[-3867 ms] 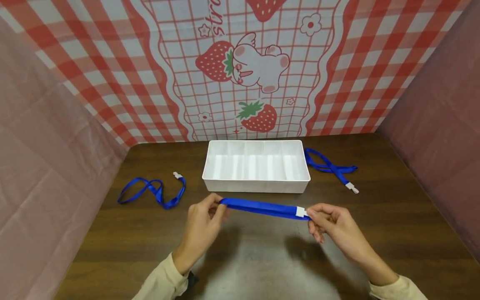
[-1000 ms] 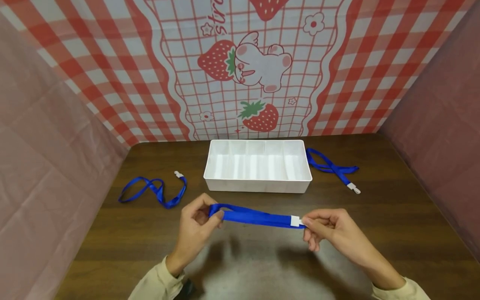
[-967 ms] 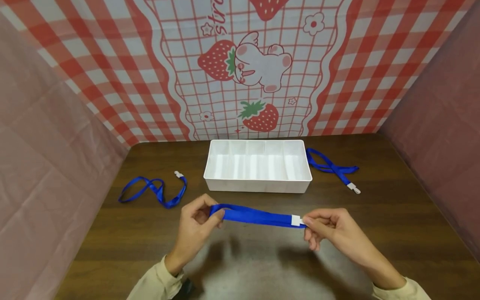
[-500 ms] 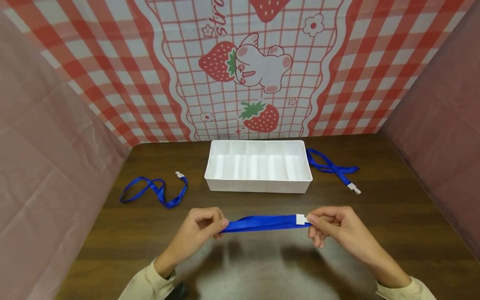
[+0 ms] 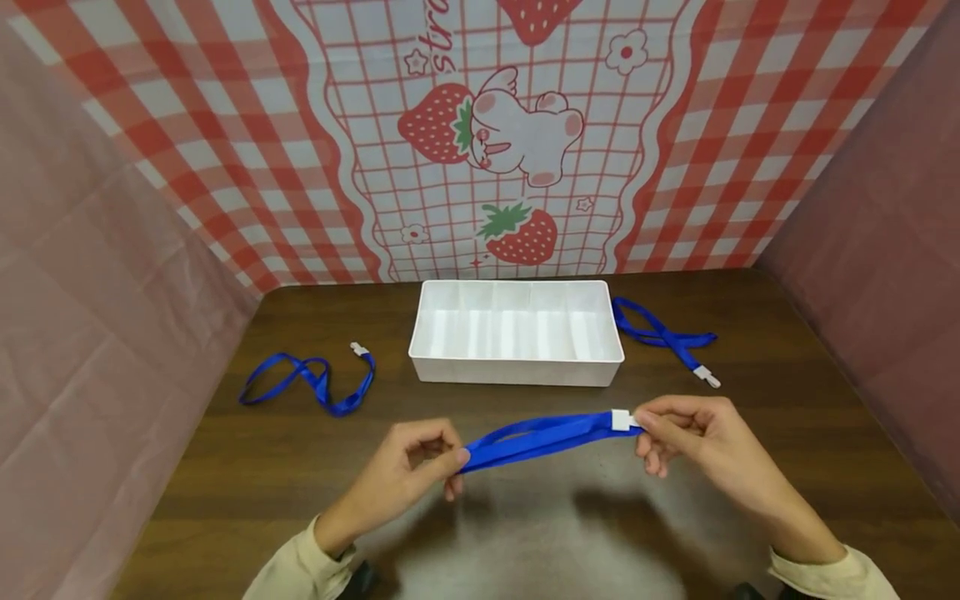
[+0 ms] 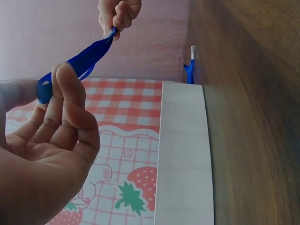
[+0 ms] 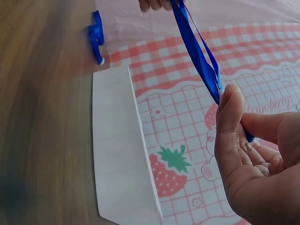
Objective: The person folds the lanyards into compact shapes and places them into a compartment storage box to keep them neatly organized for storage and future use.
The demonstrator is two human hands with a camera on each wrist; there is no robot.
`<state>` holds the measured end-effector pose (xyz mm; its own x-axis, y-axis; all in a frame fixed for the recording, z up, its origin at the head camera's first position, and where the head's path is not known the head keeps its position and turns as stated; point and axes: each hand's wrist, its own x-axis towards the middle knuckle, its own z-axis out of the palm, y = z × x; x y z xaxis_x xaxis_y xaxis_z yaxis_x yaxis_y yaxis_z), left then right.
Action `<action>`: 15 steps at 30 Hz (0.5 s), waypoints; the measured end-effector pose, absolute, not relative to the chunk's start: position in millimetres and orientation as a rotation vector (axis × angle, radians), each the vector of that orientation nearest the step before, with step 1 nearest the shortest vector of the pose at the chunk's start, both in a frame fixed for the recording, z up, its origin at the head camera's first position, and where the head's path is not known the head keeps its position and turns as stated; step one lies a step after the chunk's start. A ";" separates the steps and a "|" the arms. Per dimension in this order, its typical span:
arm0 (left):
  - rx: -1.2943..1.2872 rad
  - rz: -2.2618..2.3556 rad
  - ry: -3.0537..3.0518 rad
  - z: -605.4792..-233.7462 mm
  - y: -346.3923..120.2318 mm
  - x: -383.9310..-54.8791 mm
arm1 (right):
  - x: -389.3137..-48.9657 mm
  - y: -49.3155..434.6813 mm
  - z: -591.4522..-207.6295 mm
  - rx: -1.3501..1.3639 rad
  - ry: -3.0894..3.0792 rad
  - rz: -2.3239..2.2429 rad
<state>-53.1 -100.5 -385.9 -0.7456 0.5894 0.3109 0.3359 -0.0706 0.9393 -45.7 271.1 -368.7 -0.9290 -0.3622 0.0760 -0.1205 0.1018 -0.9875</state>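
Observation:
A folded blue lanyard (image 5: 540, 439) is stretched between my two hands above the table, in front of the white box. My left hand (image 5: 416, 467) pinches its looped end between thumb and fingers. At the other end, my right hand (image 5: 697, 433) pinches the lanyard beside its white clip (image 5: 621, 419), covering the clip's tip. The band slopes up toward the right, its layers slightly apart. In the left wrist view the blue band (image 6: 91, 56) runs from the left fingertips to the right hand (image 6: 119, 16). The right wrist view shows the band (image 7: 194, 47) entering the right hand's pinch.
A white box with several compartments (image 5: 517, 372) stands at the back centre of the brown table (image 5: 517, 533). One blue lanyard (image 5: 318, 383) lies to its left, another (image 5: 663, 333) to its right. A checked strawberry cloth (image 5: 517, 167) hangs behind; pink cloth walls flank both sides.
Over the last second the left hand has moved right and down with the lanyard's looped end. The right hand has moved right and slightly up, so the band now tilts upward to the right.

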 end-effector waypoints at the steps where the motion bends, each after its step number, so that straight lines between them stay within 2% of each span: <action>1: 1.023 1.901 1.976 -385.8 -100.1 -52.9 | -47.2 272.2 -367.9 -0.490 2.197 -1.920; 9: 1.090 1.645 1.977 -388.1 -89.6 -43.4 | -64.3 273.4 -360.9 -0.514 2.320 -1.807; 15: 1.214 1.638 1.898 -393.7 -78.4 -35.2 | -74.7 272.6 -359.9 -0.471 2.356 -1.797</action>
<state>-35.2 -78.4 -393.7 -0.5694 0.7802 0.2589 0.3700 -0.0380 0.9283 -74.7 272.6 -359.9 -0.9410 -0.3297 0.0762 -0.1607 0.2372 -0.9581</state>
